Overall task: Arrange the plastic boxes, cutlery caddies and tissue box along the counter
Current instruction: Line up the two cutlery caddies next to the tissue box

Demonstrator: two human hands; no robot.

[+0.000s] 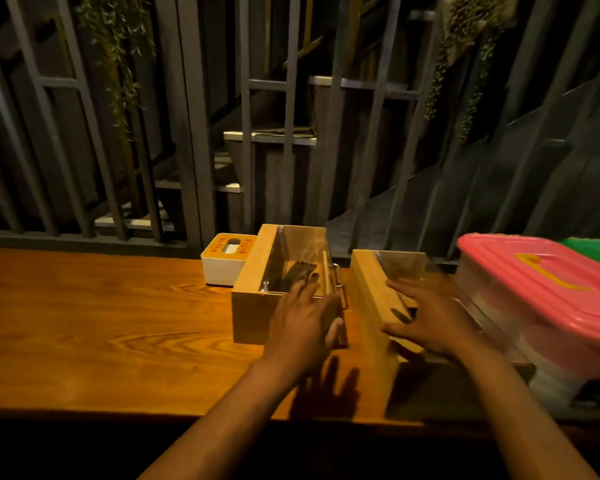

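While the left hand point(300, 318) lies flat with spread fingers on the near corner of the left caddy point(257, 299), the right hand point(430, 317) is spread wide on the right caddy point(371, 299), gripping nothing. A hard push could knock one caddy into the other or bump the tissue box point(224, 263) touching the left caddy's far side. Orange marks on the tissue box are too small to read, and the pink-lidded plastic box point(541, 282) just right of the right caddy shows no words.

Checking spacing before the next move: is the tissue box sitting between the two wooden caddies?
No, the tissue box sits left of the left caddy, while the right caddy stands on that caddy's other side.
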